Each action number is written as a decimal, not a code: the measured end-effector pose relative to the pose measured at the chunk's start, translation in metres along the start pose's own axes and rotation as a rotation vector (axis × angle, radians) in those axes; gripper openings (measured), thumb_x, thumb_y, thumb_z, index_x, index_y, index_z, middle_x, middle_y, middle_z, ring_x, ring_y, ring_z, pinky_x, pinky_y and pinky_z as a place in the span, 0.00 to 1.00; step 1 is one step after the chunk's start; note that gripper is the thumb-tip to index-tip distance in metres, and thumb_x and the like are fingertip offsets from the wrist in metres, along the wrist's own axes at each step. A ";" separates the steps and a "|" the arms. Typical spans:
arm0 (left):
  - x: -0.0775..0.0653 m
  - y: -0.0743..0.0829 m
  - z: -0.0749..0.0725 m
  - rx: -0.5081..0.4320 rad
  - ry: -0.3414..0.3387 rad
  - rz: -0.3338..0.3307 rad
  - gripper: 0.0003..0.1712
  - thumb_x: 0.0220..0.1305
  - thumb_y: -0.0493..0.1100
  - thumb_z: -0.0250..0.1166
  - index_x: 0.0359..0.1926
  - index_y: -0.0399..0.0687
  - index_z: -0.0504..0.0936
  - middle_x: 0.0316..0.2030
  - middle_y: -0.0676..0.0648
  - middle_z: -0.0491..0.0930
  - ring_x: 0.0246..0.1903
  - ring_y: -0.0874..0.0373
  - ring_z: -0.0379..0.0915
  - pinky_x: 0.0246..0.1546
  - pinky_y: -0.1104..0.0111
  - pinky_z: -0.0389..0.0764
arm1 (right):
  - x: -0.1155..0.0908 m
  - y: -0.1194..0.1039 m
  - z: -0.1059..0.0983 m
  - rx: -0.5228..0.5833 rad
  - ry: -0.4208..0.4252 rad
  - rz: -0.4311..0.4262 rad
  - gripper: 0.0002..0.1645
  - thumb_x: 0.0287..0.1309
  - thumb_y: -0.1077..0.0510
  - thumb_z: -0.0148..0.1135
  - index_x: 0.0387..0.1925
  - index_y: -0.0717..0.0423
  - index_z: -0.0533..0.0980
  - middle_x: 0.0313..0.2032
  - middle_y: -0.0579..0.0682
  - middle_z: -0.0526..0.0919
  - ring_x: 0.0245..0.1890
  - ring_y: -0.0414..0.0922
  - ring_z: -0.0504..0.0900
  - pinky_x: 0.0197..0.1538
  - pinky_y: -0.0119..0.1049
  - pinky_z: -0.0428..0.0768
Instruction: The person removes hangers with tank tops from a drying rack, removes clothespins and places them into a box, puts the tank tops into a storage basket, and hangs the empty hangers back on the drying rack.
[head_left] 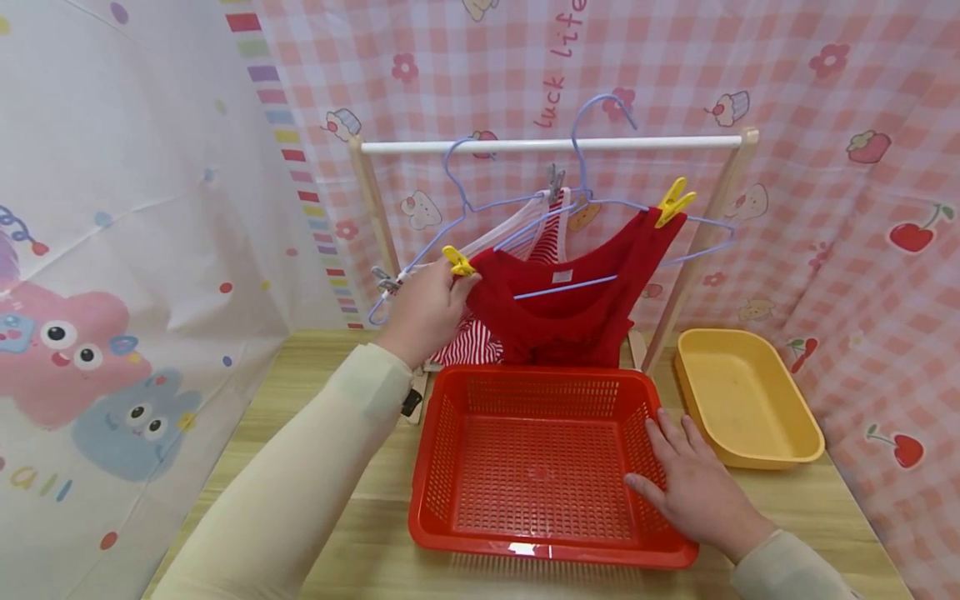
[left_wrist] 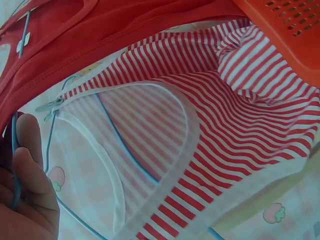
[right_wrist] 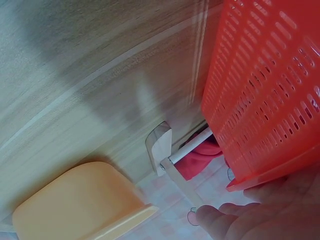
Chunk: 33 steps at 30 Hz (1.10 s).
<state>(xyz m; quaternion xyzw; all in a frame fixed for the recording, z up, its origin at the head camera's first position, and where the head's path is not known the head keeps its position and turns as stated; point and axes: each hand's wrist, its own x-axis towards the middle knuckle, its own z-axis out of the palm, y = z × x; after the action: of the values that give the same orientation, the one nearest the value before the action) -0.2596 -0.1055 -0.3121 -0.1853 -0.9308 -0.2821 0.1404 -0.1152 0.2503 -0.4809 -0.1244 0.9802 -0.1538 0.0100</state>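
Observation:
My left hand [head_left: 429, 307] grips the left end of a blue wire hanger [head_left: 564, 288], its fingers curled round the wire [left_wrist: 15, 150] in the left wrist view. A red tank top [head_left: 555, 321] hangs from this hanger, with a yellow clothespin [head_left: 457, 261] at the left strap and another yellow clothespin [head_left: 675, 202] at the right. The hanger's hook [head_left: 576, 133] overlaps the white rail [head_left: 480, 146]. Behind it, a red-and-white striped top [left_wrist: 215, 125] hangs on a second blue hanger [head_left: 450, 162]. My right hand [head_left: 693, 483] rests with spread fingers on the red basket's right rim [head_left: 651, 400].
The rail belongs to a small wooden rack [head_left: 705, 225] standing on the wood-grain table [head_left: 360, 517]. A yellow tray [head_left: 742, 400] sits right of the basket. Grey clothespins [head_left: 555, 182] hold the striped top. Patterned cloth [head_left: 675, 67] hangs behind and along both sides.

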 end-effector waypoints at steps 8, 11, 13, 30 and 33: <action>-0.020 -0.015 -0.003 0.006 0.008 0.027 0.17 0.81 0.52 0.56 0.45 0.42 0.78 0.29 0.45 0.75 0.32 0.47 0.73 0.40 0.54 0.77 | 0.000 -0.001 0.000 0.005 -0.006 0.010 0.55 0.68 0.33 0.65 0.77 0.69 0.61 0.79 0.72 0.56 0.77 0.79 0.50 0.75 0.72 0.57; -0.029 -0.021 -0.004 0.003 0.014 0.044 0.17 0.81 0.51 0.57 0.44 0.41 0.79 0.27 0.46 0.74 0.29 0.48 0.71 0.38 0.56 0.75 | 0.000 -0.001 0.000 0.009 -0.006 0.011 0.56 0.67 0.33 0.65 0.77 0.69 0.61 0.79 0.72 0.55 0.77 0.79 0.50 0.75 0.72 0.57; -0.034 -0.026 -0.003 -0.009 0.012 0.059 0.16 0.80 0.50 0.58 0.43 0.41 0.80 0.27 0.46 0.73 0.28 0.50 0.70 0.36 0.58 0.75 | 0.000 -0.001 0.000 0.010 -0.006 0.011 0.56 0.67 0.33 0.65 0.77 0.69 0.60 0.79 0.72 0.56 0.77 0.79 0.50 0.75 0.72 0.57; -0.083 -0.068 0.005 -0.174 -0.083 0.020 0.10 0.79 0.42 0.59 0.45 0.39 0.83 0.37 0.43 0.86 0.30 0.56 0.84 0.39 0.57 0.87 | 0.002 0.001 0.001 0.043 -0.035 0.030 0.57 0.67 0.33 0.65 0.78 0.69 0.59 0.80 0.72 0.53 0.77 0.80 0.47 0.75 0.74 0.55; -0.091 -0.074 0.008 -0.151 -0.085 0.006 0.11 0.79 0.42 0.59 0.44 0.39 0.83 0.36 0.44 0.87 0.30 0.58 0.84 0.37 0.58 0.86 | 0.002 0.001 0.001 0.044 -0.034 0.030 0.57 0.67 0.32 0.65 0.78 0.69 0.58 0.80 0.72 0.53 0.77 0.79 0.47 0.75 0.74 0.55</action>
<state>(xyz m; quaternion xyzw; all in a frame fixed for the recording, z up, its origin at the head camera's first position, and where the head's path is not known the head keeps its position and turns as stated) -0.2112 -0.1824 -0.3868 -0.2099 -0.9114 -0.3429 0.0873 -0.1174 0.2501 -0.4819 -0.1119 0.9780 -0.1731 0.0316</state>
